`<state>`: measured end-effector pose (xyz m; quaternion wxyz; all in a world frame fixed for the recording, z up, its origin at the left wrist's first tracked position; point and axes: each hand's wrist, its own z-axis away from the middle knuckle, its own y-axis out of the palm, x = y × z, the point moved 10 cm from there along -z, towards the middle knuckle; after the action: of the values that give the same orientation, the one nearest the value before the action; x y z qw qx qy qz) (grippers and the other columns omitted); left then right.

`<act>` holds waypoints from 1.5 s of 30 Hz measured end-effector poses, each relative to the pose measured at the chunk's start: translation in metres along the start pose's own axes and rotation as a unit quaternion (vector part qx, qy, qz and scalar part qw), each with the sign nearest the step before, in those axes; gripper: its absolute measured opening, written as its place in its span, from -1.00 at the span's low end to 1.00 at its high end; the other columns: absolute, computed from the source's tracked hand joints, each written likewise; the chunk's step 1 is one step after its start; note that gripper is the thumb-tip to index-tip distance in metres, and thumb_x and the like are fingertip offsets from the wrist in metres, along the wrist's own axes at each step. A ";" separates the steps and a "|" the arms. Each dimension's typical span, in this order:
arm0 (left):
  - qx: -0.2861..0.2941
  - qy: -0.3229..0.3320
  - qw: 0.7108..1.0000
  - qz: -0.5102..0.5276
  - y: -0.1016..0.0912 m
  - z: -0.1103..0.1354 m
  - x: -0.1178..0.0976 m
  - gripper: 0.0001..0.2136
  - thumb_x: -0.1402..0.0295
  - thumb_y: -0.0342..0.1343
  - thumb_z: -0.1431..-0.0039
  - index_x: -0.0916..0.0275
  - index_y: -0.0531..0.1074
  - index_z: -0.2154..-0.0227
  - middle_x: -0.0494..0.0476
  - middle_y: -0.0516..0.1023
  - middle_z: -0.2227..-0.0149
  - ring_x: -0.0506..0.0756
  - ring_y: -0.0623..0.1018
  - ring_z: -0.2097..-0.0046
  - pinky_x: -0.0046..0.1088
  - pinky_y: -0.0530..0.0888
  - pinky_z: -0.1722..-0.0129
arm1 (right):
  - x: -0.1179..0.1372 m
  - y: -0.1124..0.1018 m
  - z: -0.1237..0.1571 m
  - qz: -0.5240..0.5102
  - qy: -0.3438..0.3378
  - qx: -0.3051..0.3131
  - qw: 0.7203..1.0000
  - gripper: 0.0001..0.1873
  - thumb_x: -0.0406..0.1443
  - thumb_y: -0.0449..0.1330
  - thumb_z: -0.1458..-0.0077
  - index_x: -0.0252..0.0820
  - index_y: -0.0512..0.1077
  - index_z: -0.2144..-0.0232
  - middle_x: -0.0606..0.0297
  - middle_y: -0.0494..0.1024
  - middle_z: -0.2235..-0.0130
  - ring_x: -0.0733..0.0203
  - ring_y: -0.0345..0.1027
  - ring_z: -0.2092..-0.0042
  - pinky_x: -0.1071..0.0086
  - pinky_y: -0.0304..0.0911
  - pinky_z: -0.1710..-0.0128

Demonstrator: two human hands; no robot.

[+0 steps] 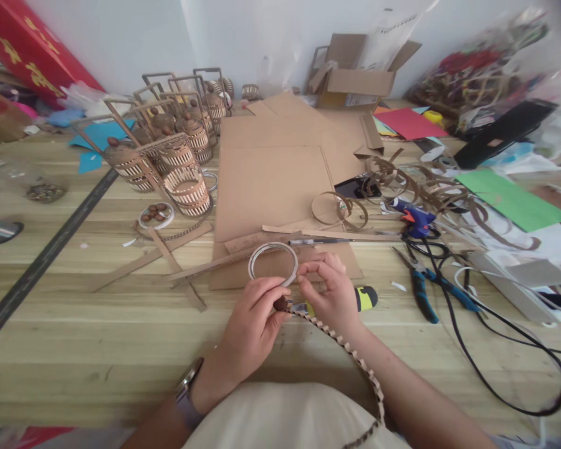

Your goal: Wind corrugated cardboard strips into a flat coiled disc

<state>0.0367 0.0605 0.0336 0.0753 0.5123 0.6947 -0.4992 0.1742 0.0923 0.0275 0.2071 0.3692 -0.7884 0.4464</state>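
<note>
My left hand (255, 327) is closed in a pinch on a small dark brown bead (280, 304) at the end of a braided brown strip (350, 352) that curves down over my right forearm. My right hand (330, 290) is closed too, its fingertips pinched at the rim of a white tape ring (272, 251) lying on the cardboard. A yellow and black utility knife (365, 298) pokes out from behind my right hand, and whether the hand grips it is unclear. A watch sits on my left wrist.
Flat cardboard sheets (271, 174) cover the table's middle. Woven cardboard lanterns with handles (168, 149) stand at the back left. Curled cardboard strips (402, 187), a blue glue gun (414, 218), blue-handled pliers (423, 293) and black cable (495, 374) crowd the right. An open box (355, 81) sits at the back.
</note>
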 end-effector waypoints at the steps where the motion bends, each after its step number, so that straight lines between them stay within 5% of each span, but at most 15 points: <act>1: 0.000 -0.001 1.000 0.001 0.000 0.000 0.000 -0.81 0.35 -0.03 -0.40 0.24 0.35 0.00 0.30 0.50 0.03 0.18 0.49 -0.01 -0.26 0.49 -0.02 | 0.004 -0.001 0.001 0.031 -0.021 -0.010 0.999 -0.89 -0.36 0.14 -0.12 -0.09 0.46 0.41 0.29 0.48 0.34 0.11 0.32 0.25 0.21 0.12 0.19; 3: 0.001 -0.004 1.000 0.004 -0.001 0.001 0.000 -0.82 0.36 -0.02 -0.40 0.23 0.34 0.00 0.30 0.49 0.03 0.18 0.49 -0.01 -0.25 0.49 -0.02 | 0.003 -0.004 0.000 0.066 -0.036 -0.020 0.997 -0.89 -0.34 0.14 -0.13 -0.09 0.47 0.39 0.27 0.49 0.32 0.08 0.32 0.23 0.19 0.10 0.16; 6: 0.006 -0.017 1.000 0.010 -0.002 0.004 0.003 -0.81 0.40 -0.01 -0.39 0.20 0.33 -0.01 0.28 0.49 0.03 0.19 0.50 -0.03 -0.20 0.49 -0.04 | -0.024 -0.021 -0.009 0.033 0.035 -0.055 0.997 -0.91 -0.31 0.15 -0.12 -0.10 0.44 0.42 0.26 0.48 0.32 0.06 0.33 0.21 0.17 0.13 0.15; 9: 0.016 -0.034 0.999 0.012 0.001 0.006 0.010 -0.80 0.42 0.02 -0.36 0.19 0.35 -0.01 0.32 0.44 -0.05 0.23 0.46 -0.11 -0.15 0.46 -0.09 | -0.048 -0.038 -0.017 -0.038 0.094 -0.086 0.991 -0.90 -0.29 0.15 -0.14 -0.09 0.42 0.42 0.28 0.45 0.36 0.09 0.33 0.22 0.19 0.18 0.14; 12: 0.010 -0.056 0.998 -0.011 0.003 0.008 0.020 -0.82 0.41 0.06 -0.33 0.18 0.41 0.04 0.38 0.20 -0.29 0.31 0.29 -0.28 -0.05 0.39 -0.16 | -0.050 -0.024 -0.017 -0.197 0.129 -0.030 0.971 -0.93 -0.23 0.26 -0.11 -0.06 0.50 0.40 0.28 0.45 0.29 0.12 0.32 0.17 0.23 0.22 0.12; 17: -0.033 -0.083 0.994 -0.061 -0.002 0.011 0.027 -0.80 0.41 0.10 -0.31 0.10 0.49 0.05 0.28 0.21 -0.28 0.33 0.26 -0.25 0.04 0.35 -0.15 | -0.038 0.029 0.011 -0.468 0.275 0.053 0.838 -0.73 -0.05 0.47 0.17 -0.05 0.57 0.49 0.32 0.43 0.34 0.22 0.30 0.30 0.33 0.25 0.28; 21: -0.023 -0.078 0.995 -0.050 0.001 0.010 0.028 -0.81 0.39 0.12 -0.30 0.10 0.51 0.07 0.25 0.31 -0.23 0.31 0.26 -0.25 0.06 0.32 -0.18 | -0.030 0.065 0.035 -0.566 0.386 0.115 0.720 -0.72 -0.11 0.53 0.27 -0.08 0.58 0.52 0.39 0.43 0.47 0.31 0.24 0.44 0.40 0.23 0.40; 24: -0.027 -0.078 0.996 -0.034 0.001 0.009 0.030 -0.80 0.40 0.13 -0.29 0.09 0.52 0.06 0.22 0.43 -0.16 0.31 0.20 -0.29 0.09 0.29 -0.21 | -0.031 0.075 0.046 -0.590 0.432 0.134 0.668 -0.70 -0.14 0.55 0.30 -0.10 0.58 0.51 0.40 0.48 0.47 0.32 0.29 0.44 0.43 0.24 0.42; 27: -0.015 -0.074 0.997 -0.011 0.003 0.007 0.030 -0.79 0.41 0.13 -0.30 0.11 0.51 0.05 0.18 0.59 0.04 0.29 0.31 -0.23 0.10 0.29 -0.22 | -0.031 0.079 0.051 -0.601 0.444 0.137 0.650 -0.69 -0.15 0.56 0.31 -0.09 0.58 0.49 0.39 0.54 0.44 0.31 0.35 0.42 0.41 0.29 0.38; 32: -0.009 -0.097 0.995 0.012 0.001 0.007 0.034 -0.78 0.38 0.10 -0.32 0.09 0.50 0.02 0.15 0.66 0.18 0.26 0.48 -0.06 0.03 0.39 -0.14 | -0.027 0.075 0.047 -0.590 0.417 0.127 0.679 -0.72 -0.18 0.55 0.26 -0.06 0.60 0.45 0.37 0.58 0.40 0.26 0.43 0.37 0.36 0.37 0.31; 40: 0.026 -0.198 0.968 0.153 0.015 0.014 0.045 -0.74 0.33 0.11 -0.30 0.23 0.52 0.00 0.24 0.65 0.17 0.16 0.60 0.19 -0.34 0.57 0.20 | -0.016 0.042 0.023 -0.429 0.195 0.121 0.874 -0.61 -0.18 0.38 -0.05 0.12 0.55 0.03 0.32 0.57 0.30 0.21 0.42 0.28 0.26 0.39 0.21; 45: 0.050 -0.300 0.909 0.284 0.029 0.023 0.054 -0.64 0.33 0.14 -0.24 0.26 0.48 -0.08 0.19 0.65 0.21 0.08 0.61 0.36 -0.40 0.59 0.36 | -0.005 0.034 0.022 -0.334 0.089 0.115 0.931 -0.55 -0.32 0.26 -0.19 0.17 0.43 -0.10 0.34 0.56 0.29 0.22 0.40 0.28 0.25 0.36 0.17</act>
<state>0.0252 0.0765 -0.0288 0.3931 0.5170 0.4386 -0.6211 0.1517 0.0862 -0.0061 0.3699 0.5910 -0.5413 0.4700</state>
